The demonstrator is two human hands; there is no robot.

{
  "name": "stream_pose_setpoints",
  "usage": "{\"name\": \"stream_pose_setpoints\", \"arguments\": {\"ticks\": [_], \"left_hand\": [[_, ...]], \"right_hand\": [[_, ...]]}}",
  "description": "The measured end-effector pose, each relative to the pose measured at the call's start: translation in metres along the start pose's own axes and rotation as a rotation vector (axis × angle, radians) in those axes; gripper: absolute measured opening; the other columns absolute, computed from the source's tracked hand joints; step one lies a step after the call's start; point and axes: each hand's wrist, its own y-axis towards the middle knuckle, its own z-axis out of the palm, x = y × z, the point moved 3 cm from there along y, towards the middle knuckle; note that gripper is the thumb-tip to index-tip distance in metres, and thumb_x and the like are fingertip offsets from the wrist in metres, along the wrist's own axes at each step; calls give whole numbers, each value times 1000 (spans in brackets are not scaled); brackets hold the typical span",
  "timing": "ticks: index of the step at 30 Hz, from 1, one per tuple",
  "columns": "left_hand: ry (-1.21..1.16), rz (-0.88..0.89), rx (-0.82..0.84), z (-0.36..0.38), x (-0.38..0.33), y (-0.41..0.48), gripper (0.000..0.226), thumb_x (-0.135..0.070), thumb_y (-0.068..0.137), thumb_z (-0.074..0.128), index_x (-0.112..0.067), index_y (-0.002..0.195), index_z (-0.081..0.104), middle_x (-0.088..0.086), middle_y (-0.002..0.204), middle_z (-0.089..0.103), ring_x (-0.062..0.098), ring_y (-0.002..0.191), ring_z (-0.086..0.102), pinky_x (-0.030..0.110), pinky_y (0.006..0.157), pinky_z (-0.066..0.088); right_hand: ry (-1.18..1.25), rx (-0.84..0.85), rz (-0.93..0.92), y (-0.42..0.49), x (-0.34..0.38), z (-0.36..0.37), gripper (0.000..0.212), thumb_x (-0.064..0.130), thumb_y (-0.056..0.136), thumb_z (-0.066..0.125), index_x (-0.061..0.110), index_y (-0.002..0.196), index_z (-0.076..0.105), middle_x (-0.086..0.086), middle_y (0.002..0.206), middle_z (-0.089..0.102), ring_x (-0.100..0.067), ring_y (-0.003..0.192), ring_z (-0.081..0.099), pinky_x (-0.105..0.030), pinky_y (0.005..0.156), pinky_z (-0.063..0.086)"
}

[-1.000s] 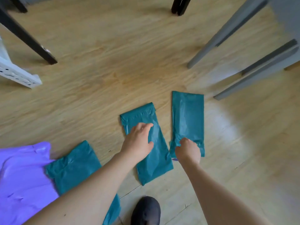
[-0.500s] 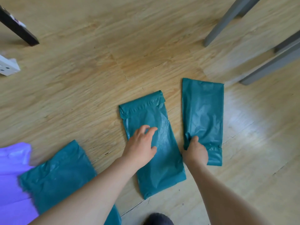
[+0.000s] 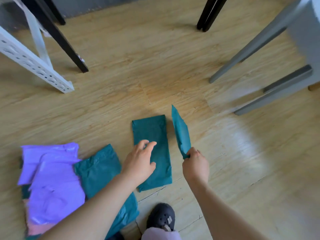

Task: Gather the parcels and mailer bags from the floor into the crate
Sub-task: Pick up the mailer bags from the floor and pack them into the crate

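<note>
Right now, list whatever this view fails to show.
Head view:
- Crate: not in frame.
- Left teal bag: near end hidden under the left forearm.
- Pile beneath the purple bags: count hidden by them.
- Raised teal bag: edge-on in the right hand; its face is unseen.
- Left hand over the middle teal bag: contact unclear.

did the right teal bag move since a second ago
Yes. The right teal bag lay flat beside the middle bag; now the right hand pinches its near end and it is tipped up on edge off the floor.
</note>
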Motion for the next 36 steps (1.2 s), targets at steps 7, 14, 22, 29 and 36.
{"name": "stream_pose_setpoints", "arguments": {"ticks": [7, 14, 22, 29, 36], "left_hand": [[-171, -103, -95, -113, -32, -101, 62, -23, 86, 60, -22, 142, 33, -3, 144, 32, 15, 132, 36, 26, 107, 31], [-522, -422, -239, -212, -40, -207, 62, -11, 84, 65, -11, 140, 38, 13, 141, 42, 27, 129, 41, 30, 106, 32], [13, -139, -356, -348, -42, -312, 86, -4, 79, 61, -28, 149, 17, 3, 157, 6, 24, 142, 17, 36, 108, 35], [-23, -201, -568, -403, -23, -410, 22, -13, 88, 58, -7, 109, 61, 6, 129, 52, 26, 121, 44, 32, 96, 38], [-36, -494, -786, -431, 16, -514, 15, -20, 96, 44, -15, 104, 56, 4, 95, 63, 26, 92, 58, 29, 65, 31]], "right_hand": [[269, 32, -22, -92, 70, -145, 28, -11, 68, 39, 8, 78, 57, -11, 85, 65, -32, 79, 58, -30, 55, 40], [526, 312, 0, -185, 160, -232, 39, -9, 76, 30, 19, 68, 56, -5, 71, 58, -19, 61, 47, -21, 49, 32], [447, 515, -384, -287, 273, -312, 48, -15, 67, 27, 16, 34, 45, -11, 80, 71, -27, 83, 62, -29, 61, 38], [404, 551, -683, -378, 350, -355, 49, -18, 67, 21, 16, 42, 45, -10, 78, 69, -24, 77, 63, -26, 65, 49], [108, 338, -1024, -448, 400, -367, 42, -14, 70, 34, 20, 60, 55, -7, 87, 69, -22, 82, 55, -23, 63, 44]]}}
